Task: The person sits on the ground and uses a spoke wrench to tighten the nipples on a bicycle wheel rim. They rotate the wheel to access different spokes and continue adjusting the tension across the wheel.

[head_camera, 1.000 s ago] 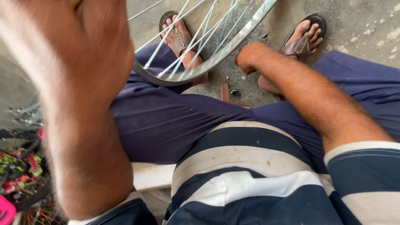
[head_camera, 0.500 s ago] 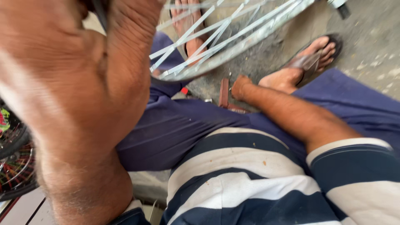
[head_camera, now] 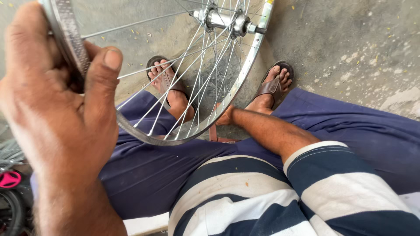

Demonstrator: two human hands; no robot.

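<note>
My left hand [head_camera: 57, 113] fills the near left and grips the shiny rim of a spoked bicycle wheel [head_camera: 245, 74], thumb pressed over the rim's edge. The wheel has no tyre and stands tilted over my knees, its metal hub [head_camera: 225, 19] at the top. My right arm reaches down between my legs, and my right hand [head_camera: 226, 117] sits low by the bottom of the rim, partly hidden behind it. Its fingers are not clear. A thin brown object [head_camera: 214, 134] lies on the ground just below that hand.
I sit on a white seat [head_camera: 144, 223] in dark blue trousers and a striped shirt. My feet in brown sandals [head_camera: 273, 85] rest on dusty concrete ground [head_camera: 350, 43]. A pink part and dark bicycle pieces [head_camera: 8, 179] lie at the far left.
My left hand has closed around the rim and the wheel has swung up, bringing the hub into sight. My right hand has stayed low between my knees.
</note>
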